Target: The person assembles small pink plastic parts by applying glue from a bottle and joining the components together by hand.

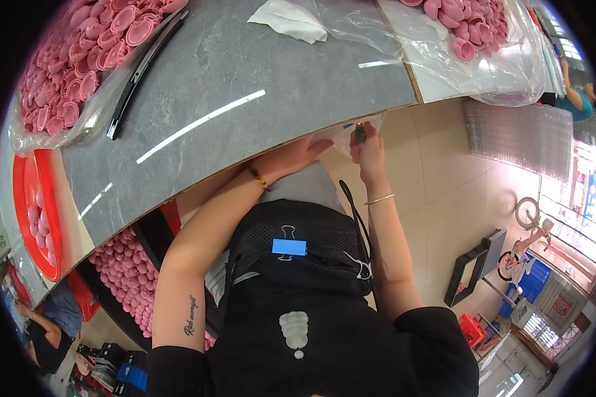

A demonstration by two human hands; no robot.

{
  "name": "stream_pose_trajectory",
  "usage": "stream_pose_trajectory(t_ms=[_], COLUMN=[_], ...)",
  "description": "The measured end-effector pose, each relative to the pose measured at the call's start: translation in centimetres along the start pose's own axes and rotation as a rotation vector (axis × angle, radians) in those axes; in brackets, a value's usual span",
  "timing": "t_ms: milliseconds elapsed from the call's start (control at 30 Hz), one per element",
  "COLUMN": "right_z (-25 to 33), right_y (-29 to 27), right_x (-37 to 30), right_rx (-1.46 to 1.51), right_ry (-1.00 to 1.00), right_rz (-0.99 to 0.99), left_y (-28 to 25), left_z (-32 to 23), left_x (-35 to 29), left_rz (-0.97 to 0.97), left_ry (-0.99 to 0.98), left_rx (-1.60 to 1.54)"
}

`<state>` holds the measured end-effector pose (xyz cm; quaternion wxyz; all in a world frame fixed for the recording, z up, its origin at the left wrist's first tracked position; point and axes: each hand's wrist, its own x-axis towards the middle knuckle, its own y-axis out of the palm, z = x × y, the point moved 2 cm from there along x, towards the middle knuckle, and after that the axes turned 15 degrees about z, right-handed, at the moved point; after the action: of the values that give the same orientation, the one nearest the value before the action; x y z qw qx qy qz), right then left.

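Observation:
My right hand [369, 149] is just off the front edge of the grey table [212, 73], its fingers closed around a small green thing [360, 134] with an orange tip, which looks like a lighter. Beside it, thin clear plastic [342, 140] shows at the table edge. My left hand [304, 155] is left of that plastic, above my lap, with its thumb stretched toward it. The table edge hides most of the left fingers, so whether they hold anything does not show.
Pink plastic cup-like pieces [79, 59] are heaped at the far left beside a black strip [146, 73]. Another pink heap [460, 23] lies far right on clear plastic. A white cloth-like piece [288, 20] lies between them. Pink balls [127, 278] fill a container at my left.

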<state>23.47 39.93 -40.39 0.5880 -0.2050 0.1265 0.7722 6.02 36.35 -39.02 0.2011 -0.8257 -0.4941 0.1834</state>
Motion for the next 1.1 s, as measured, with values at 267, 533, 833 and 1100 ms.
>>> stream_pose_trajectory(t_ms=[267,533,833,1100], right_z=[-0.4,-0.1,0.3,0.6], right_y=[-0.1,0.0,0.3,0.4], right_x=[0.2,0.0,-0.3,-0.5], right_rx=[-0.108,-0.063,-0.054,-0.029], right_ry=[-0.056,-0.023,-0.041,0.01], right_rz=[-0.004,-0.022,-0.006,-0.024], left_y=[-0.2,-0.2,-0.1,0.1], left_z=[-0.2,-0.2,-0.1,0.1], left_x=[0.0,0.0,-0.1,0.0], left_rz=[0.043,0.051,0.058,0.012], left_ry=[-0.029,-0.038,-0.056,-0.001], left_rx=[-0.042,-0.021,-0.013,-0.009])
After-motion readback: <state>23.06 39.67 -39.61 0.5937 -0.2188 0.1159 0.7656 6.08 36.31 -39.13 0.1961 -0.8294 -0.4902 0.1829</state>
